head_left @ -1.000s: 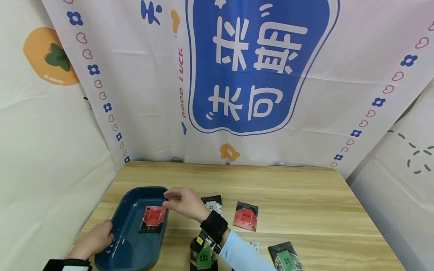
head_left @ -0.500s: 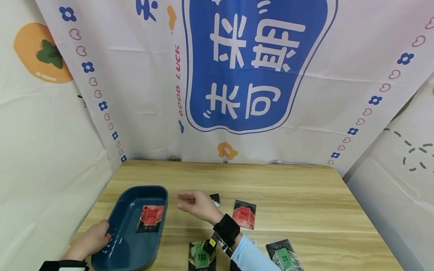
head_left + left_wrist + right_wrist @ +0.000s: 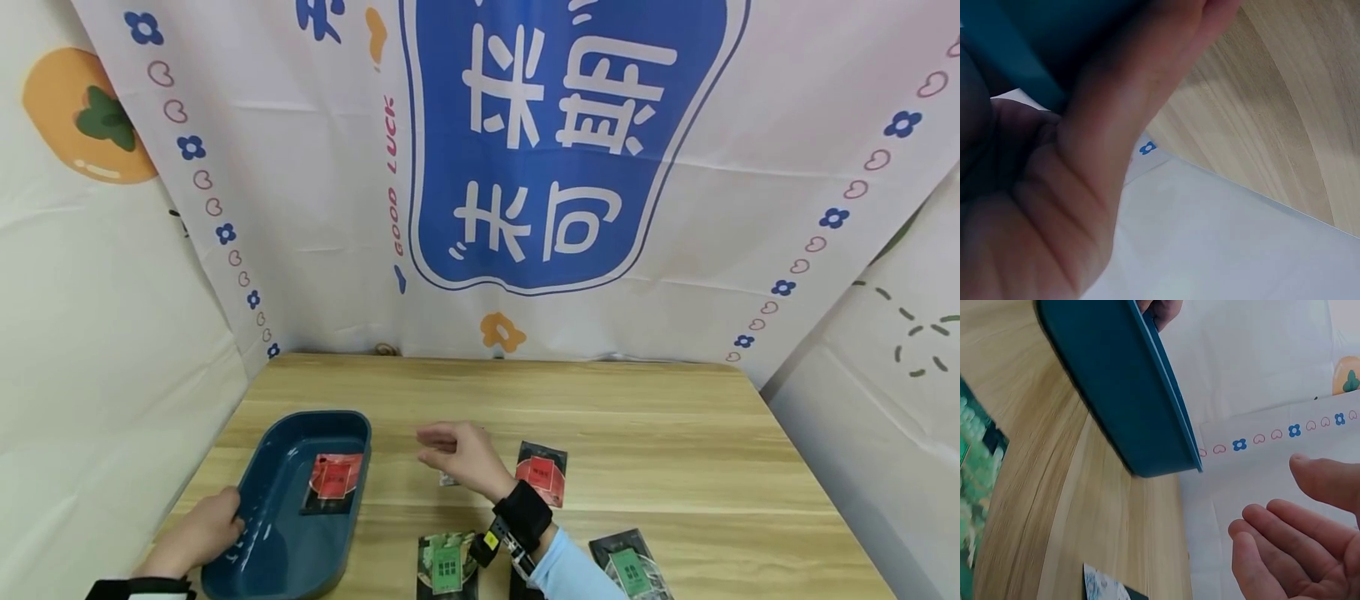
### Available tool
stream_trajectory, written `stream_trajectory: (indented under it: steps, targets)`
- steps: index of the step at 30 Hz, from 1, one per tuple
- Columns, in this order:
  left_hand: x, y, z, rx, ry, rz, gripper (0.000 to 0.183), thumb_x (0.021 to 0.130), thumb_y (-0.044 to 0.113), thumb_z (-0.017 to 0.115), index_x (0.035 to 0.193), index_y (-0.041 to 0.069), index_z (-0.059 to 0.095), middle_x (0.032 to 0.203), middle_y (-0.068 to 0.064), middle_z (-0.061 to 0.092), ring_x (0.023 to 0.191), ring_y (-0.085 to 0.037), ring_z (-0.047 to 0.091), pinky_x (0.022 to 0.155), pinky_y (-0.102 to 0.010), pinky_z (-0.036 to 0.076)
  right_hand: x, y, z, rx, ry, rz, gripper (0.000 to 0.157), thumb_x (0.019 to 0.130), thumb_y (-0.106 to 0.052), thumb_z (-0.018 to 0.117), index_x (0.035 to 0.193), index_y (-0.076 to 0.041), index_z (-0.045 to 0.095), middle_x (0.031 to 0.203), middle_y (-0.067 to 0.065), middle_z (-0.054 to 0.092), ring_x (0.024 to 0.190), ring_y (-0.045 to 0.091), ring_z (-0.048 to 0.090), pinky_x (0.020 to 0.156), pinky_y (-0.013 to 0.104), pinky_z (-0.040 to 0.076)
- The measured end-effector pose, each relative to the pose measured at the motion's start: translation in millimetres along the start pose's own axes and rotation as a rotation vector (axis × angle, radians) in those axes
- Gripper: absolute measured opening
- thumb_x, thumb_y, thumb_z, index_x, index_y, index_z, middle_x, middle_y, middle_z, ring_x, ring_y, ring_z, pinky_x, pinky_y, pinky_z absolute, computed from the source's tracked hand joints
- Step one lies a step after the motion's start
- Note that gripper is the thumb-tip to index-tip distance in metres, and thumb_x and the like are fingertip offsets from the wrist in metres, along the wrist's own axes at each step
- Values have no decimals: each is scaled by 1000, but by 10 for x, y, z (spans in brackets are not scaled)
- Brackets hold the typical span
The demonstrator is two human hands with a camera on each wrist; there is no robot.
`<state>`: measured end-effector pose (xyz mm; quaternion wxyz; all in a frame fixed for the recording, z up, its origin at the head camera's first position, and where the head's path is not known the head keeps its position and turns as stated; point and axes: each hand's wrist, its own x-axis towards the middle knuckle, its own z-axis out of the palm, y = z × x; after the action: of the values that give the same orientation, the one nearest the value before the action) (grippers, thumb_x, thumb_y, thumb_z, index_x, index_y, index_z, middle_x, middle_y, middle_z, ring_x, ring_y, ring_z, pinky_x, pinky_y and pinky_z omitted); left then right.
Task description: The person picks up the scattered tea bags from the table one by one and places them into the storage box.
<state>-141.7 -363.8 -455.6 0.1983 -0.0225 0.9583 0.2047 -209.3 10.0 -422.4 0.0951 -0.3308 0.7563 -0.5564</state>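
Note:
My left hand [image 3: 201,532] grips the left rim of a dark teal tray [image 3: 258,554], its thumb over the edge. Inside the tray, toward its right side, lies a flat red and black packet [image 3: 332,483]. To the right of the tray my right hand [image 3: 467,457] hovers over the table, palm turned left, fingers slightly bent and nothing in them. Beneath it a packet with a white and grey print [image 3: 447,480] is mostly hidden. The right wrist view shows the fingers [image 3: 1285,534] apart from the thumb, with the tray's outer wall [image 3: 1104,381] beyond.
A second red and black packet [image 3: 542,475] lies right of my right hand. Nearer are a green packet [image 3: 447,567], a black packet partly under my right forearm, and a black and green packet [image 3: 632,567]. A printed cloth [image 3: 337,208] hangs behind the wooden table [image 3: 637,417].
My right hand has moved right, from the tray's right rim to above the white and grey packet, covering most of it. The left hand keeps its hold on the tray.

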Motion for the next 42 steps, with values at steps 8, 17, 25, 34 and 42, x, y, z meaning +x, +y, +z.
stream_trajectory:
  steps: [8,17,25,34,42]
  targets:
    - [-26,-22,-11,-5,-14,-10,22,88,-1,48,99,-19,48,84,-17,61,75,-23,57,63,-43,52,-112,-2,-75,30,10,59,36,94,-3,55,129,6,52,130,31,54,119,43,52,101,39,45]
    - [-32,-15,25,15,-3,6,19,88,-1,48,98,-17,50,82,-14,61,73,-24,54,63,-42,51,-282,43,-166,36,48,133,36,93,-2,55,128,6,52,129,32,54,119,43,51,102,43,43]
    - [3,-6,9,6,-6,-8,22,88,-1,48,99,-19,49,83,-16,61,73,-24,55,63,-43,52,-369,438,-236,-29,98,94,37,93,-14,59,128,-5,55,128,22,59,119,34,54,99,37,46]
    - [1,2,4,5,-25,-27,22,88,0,48,100,-18,50,83,-15,61,73,-23,55,63,-42,52,-470,537,-302,-32,121,115,38,93,-21,59,129,-7,56,129,21,59,120,34,54,101,38,45]
    - [-13,17,5,2,-2,-6,20,88,-1,48,99,-18,51,80,-14,60,71,-22,54,61,-41,52,-604,564,-403,-84,158,158,41,94,-17,59,133,-8,52,132,19,57,122,27,53,103,42,43]
